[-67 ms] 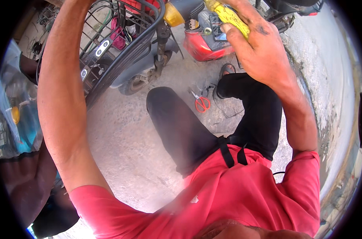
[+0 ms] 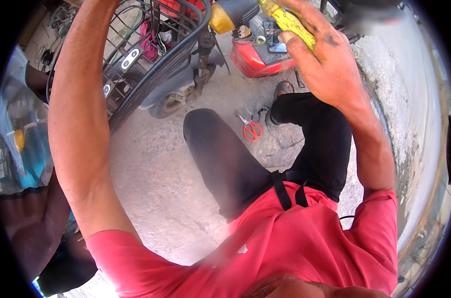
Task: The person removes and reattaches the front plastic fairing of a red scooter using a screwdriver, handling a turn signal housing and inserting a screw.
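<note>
Looking down from the head view, we start at the far left, where another person's dark arm (image 2: 34, 226) sits low beside a blurred blue bundle (image 2: 22, 149). Next comes our left forearm, rising steeply to the top edge; the left hand itself is cut off there, so we cannot tell whether it grips anything. Beside that arm stands a scooter with a black wire basket (image 2: 151, 44), its small front wheel (image 2: 167, 104) resting on the pale concrete ground (image 2: 151, 184). An orange turn light (image 2: 219, 19) shows at the top.

In the middle we see our black-trousered knees, and between them red-handled scissors (image 2: 253, 130) lie flat on the ground, near a loose black cable. Above them sits a red tray (image 2: 257, 58) with small parts in it.

To the right, our right hand (image 2: 329, 64) is raised near the top edge, its fingers clenched around a yellow tool handle (image 2: 287, 20), with a dark smudge on the back of the hand. Our red shirt fills the bottom.
</note>
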`<control>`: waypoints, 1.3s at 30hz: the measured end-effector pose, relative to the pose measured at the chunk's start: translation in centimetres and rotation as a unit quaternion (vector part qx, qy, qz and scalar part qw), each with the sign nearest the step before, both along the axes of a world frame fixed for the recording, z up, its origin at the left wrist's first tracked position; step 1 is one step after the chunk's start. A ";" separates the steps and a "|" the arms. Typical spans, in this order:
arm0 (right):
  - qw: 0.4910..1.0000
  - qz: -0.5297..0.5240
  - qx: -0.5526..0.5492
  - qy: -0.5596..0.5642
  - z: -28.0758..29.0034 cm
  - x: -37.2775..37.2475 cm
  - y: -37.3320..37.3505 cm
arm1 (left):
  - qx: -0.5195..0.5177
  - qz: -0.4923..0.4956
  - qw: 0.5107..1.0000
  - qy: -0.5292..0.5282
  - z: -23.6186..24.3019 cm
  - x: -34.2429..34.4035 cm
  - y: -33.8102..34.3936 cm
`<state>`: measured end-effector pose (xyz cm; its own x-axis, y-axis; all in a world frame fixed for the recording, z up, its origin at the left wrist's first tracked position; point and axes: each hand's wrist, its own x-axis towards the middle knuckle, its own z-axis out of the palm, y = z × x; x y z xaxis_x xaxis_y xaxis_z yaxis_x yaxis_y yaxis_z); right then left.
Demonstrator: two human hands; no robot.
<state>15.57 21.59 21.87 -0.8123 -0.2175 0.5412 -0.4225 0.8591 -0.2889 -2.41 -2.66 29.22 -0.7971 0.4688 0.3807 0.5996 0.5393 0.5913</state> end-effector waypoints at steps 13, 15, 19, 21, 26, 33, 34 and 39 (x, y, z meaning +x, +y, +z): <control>0.972 0.061 -0.206 -0.097 -3.0 -1.9 1.7 | -0.033 -0.020 0.992 0.120 -0.7 -1.8 -0.2; 0.949 0.074 -0.270 -0.146 -3.0 -1.9 1.8 | -0.041 -0.008 0.989 0.144 -0.9 -2.1 -0.3; 0.947 0.093 -0.261 -0.166 -2.8 -2.5 2.9 | -0.058 0.019 0.984 0.166 -1.1 -2.3 0.3; 0.938 0.072 -0.275 -0.198 -2.5 -2.5 3.0 | -0.051 0.011 0.990 0.133 -0.9 -2.1 0.2; 0.935 0.054 -0.269 -0.223 -2.6 -3.3 4.1 | -0.003 -0.025 0.997 0.069 -0.9 -1.7 -0.2; 0.923 0.049 -0.302 -0.234 -3.3 -4.3 4.7 | -0.052 0.020 0.996 0.070 -0.2 -0.6 -1.2; 0.922 0.057 -0.304 -0.234 -3.5 -4.5 4.8 | -0.068 0.039 0.995 0.061 0.0 -0.4 -1.3; 0.919 0.055 -0.317 -0.229 -4.0 -4.5 5.8 | -0.095 0.070 0.988 0.097 -0.4 -0.2 -0.2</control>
<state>11.04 27.39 17.91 -0.9784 -0.0718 0.1936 -0.2058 0.4169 -0.8853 -2.65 -2.87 28.84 -0.7796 0.4372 0.4483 0.6036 0.7155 0.3517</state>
